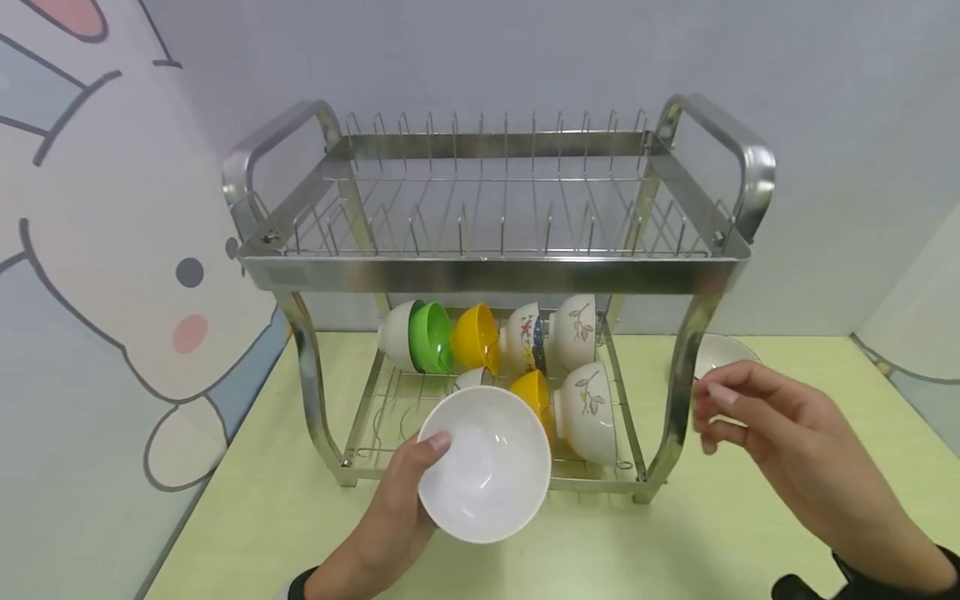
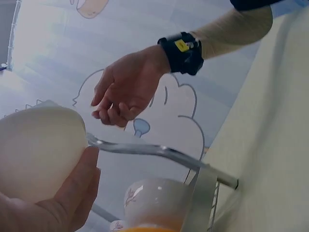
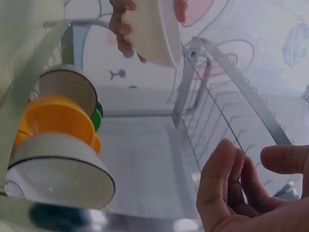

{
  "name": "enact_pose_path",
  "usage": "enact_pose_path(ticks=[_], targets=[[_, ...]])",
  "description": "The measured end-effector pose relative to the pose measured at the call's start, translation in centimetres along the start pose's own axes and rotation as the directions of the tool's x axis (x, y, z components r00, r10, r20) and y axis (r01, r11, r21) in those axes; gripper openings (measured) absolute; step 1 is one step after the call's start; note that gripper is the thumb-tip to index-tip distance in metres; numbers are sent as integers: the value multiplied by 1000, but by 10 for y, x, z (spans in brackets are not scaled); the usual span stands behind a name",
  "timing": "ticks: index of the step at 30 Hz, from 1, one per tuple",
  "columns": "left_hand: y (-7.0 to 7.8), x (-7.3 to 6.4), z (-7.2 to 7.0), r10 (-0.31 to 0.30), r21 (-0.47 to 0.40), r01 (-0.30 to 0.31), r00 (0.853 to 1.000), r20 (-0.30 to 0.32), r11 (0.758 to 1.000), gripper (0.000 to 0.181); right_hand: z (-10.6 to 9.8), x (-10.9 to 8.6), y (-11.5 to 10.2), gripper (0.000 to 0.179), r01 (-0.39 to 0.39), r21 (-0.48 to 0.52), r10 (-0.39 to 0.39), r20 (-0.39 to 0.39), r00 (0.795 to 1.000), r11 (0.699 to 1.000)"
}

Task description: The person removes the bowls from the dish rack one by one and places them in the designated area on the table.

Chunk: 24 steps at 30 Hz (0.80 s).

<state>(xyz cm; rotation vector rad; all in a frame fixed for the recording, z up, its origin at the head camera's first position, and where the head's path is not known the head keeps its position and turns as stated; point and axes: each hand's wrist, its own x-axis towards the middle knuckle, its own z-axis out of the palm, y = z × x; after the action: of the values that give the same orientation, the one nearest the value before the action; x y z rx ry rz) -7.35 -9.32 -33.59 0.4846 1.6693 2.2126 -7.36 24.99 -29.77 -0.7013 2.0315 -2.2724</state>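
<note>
A plain white bowl [image 1: 486, 467] is in my left hand [image 1: 393, 504], thumb over its rim and fingers behind it, in front of the rack's lower shelf. In the right wrist view the same bowl [image 3: 149, 31] shows from the side. My right hand [image 1: 787, 454] hovers beside the rack's right front leg, fingers loosely bent, nothing between them. Just beyond its fingertips a white bowl [image 1: 722, 352] lies on the table, partly hidden by the hand and the leg. Two flower-patterned white bowls [image 1: 588, 414] stand on edge at the lower shelf's right side.
The two-tier metal dish rack [image 1: 495, 275] stands on a pale green table [image 1: 247, 500] against the wall. Its lower shelf also bears a green bowl [image 1: 431, 337], yellow bowls [image 1: 474, 337] and other white ones. Thin upright wires line the upper tier.
</note>
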Motion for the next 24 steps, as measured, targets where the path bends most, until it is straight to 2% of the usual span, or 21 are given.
enact_pose_path(ticks=[4, 7, 10, 14, 16, 19, 24], targets=[[-6, -3, 8, -106, -56, 108, 994, 34, 993, 48, 22, 2, 11, 20, -11, -35, 15, 134, 991, 999], [-13, -5, 12, -143, -76, 148, 987, 67, 986, 52, 38, 2, 21, 21, -88, -87, 103, 186, 977, 992], [-21, -8, 14, -189, -101, 197, 979, 81, 975, 54, 52, 2, 30, 23, -218, -139, 245, 220, 944, 966], [-31, -9, 18, -264, -138, 271, 962, 71, 953, 57, 65, 0, 41, 29, -362, -151, 390, 257, 884, 920], [-35, -9, 19, -297, -161, 303, 953, 64, 939, 57, 70, -1, 47, 32, -396, -124, 415, 283, 865, 910], [-41, -7, 20, -321, -188, 329, 944, 69, 925, 56, 76, -3, 57, 34, -420, -73, 420, 317, 850, 905], [-52, -6, 21, -344, -240, 351, 936, 71, 905, 54, 81, -9, 73, 37, -443, 48, 403, 337, 851, 895]])
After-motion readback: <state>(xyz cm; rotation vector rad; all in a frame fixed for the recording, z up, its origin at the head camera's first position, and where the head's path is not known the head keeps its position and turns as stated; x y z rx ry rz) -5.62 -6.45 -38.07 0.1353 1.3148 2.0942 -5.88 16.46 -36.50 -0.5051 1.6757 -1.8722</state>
